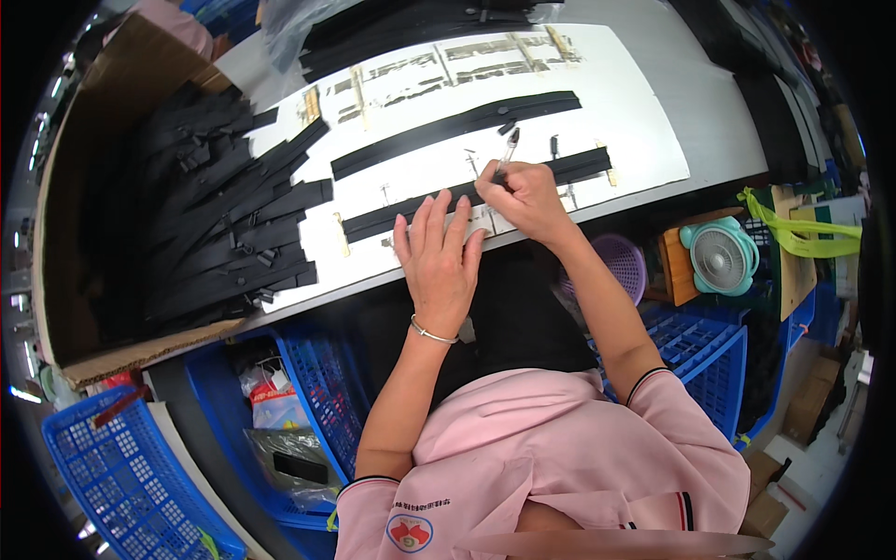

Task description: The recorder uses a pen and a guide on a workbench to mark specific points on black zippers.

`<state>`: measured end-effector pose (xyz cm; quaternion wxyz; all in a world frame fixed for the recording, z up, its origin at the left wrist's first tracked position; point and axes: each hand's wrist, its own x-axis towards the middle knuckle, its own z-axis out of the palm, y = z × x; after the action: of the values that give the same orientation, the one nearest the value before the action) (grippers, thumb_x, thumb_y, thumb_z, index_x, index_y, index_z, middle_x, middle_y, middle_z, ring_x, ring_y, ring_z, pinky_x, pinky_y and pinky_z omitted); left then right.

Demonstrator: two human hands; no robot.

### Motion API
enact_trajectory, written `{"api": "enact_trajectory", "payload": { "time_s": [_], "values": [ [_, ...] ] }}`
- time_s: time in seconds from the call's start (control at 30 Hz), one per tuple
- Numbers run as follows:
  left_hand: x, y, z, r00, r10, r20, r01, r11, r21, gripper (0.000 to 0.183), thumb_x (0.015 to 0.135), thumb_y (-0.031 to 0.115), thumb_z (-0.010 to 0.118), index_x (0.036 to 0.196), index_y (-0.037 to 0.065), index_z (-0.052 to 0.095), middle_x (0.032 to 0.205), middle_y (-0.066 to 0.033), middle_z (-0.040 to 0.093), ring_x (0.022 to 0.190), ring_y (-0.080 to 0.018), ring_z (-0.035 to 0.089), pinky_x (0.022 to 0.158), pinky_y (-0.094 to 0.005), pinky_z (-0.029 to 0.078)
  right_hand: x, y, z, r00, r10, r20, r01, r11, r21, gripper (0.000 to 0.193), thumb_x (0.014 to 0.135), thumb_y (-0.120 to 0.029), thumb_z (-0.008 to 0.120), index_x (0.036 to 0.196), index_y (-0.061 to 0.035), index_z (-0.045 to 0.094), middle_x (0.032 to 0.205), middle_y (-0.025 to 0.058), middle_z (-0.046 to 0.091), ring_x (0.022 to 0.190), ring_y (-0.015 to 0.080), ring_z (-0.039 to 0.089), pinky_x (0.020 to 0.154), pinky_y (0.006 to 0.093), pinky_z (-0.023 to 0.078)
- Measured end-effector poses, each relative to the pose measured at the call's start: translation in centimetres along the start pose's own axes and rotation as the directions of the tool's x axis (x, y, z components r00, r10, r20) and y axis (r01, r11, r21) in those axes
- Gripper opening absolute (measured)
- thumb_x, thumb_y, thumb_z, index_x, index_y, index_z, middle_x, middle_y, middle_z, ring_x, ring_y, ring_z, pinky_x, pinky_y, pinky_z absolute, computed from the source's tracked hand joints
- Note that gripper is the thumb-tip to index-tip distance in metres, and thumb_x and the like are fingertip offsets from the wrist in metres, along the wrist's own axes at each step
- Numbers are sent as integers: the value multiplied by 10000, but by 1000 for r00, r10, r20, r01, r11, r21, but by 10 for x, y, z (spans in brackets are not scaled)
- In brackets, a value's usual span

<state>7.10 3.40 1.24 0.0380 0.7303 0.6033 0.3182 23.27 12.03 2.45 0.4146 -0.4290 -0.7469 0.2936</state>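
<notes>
A black zipper-like strip [583, 166] lies lengthwise along the near side of a white board [644, 131]. My left hand [437, 266] rests on this strip with its fingers extended, pressing near its middle. Just to the right, my right hand [530, 198] grips a pen [511, 143], its upper end pointing up and away. The pen tip is hidden under my fingers, over the strip. Farther back on the board lies a second black strip [420, 142], parallel to the first, with a small pull on it. Dark marks and yellowish tape pieces dot the board.
At the left, a cardboard box [175, 54] spills a heap of black strips [238, 210] onto the table. More black strips [373, 37] are stacked behind the board. Below the table edge are blue crates [322, 401], a purple basket [618, 264] and a turquoise fan [721, 257].
</notes>
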Motion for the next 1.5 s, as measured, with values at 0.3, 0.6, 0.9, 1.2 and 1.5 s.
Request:
{"api": "enact_trajectory", "payload": {
  "time_s": [0.3,0.6,0.9,1.2,1.5],
  "values": [
    [-1,0,-1,1000,-7,26,6,999,34,431,941,224,709,1355,127,641,1429,-84,565,1350,-282,485,1195,-496,248,-7,22,-70,937,275,-213,-178,906,385,136,962,-99,621,886,-3,683,767,15,675,696,59,570,634,221,455],
    [18,19,4,999,39,-3,-39,996,-86,378,925,152,700,1298,98,662,1397,-104,586,1345,-314,483,1178,-511,268,-12,50,-85,913,349,-210,-270,905,329,167,982,-143,635,898,-7,686,747,0,663,679,54,546,623,224,441],
    [78,60,60,953,257,160,-179,904,-389,406,907,87,669,1302,64,576,1327,-107,616,1419,-328,440,1199,-544,216,-13,53,-83,908,350,-232,-253,897,362,162,973,-141,641,895,-4,679,712,-1,636,677,58,552,615,236,440],
    [74,61,64,984,175,10,-167,952,-258,190,888,143,728,1068,89,703,1189,-58,683,1274,-286,554,1189,-533,209,-13,49,-81,928,307,-212,-243,928,281,185,972,-128,647,865,22,664,699,-1,616,651,40,494,574,242,412],
    [75,66,68,993,116,-31,-120,972,-203,131,868,116,728,998,106,726,1110,-17,701,1166,-254,590,1156,-493,276,-12,47,-80,947,251,-200,-232,966,115,173,963,-138,656,877,11,672,639,59,589,580,89,502,548,277,421]
  ]
}}
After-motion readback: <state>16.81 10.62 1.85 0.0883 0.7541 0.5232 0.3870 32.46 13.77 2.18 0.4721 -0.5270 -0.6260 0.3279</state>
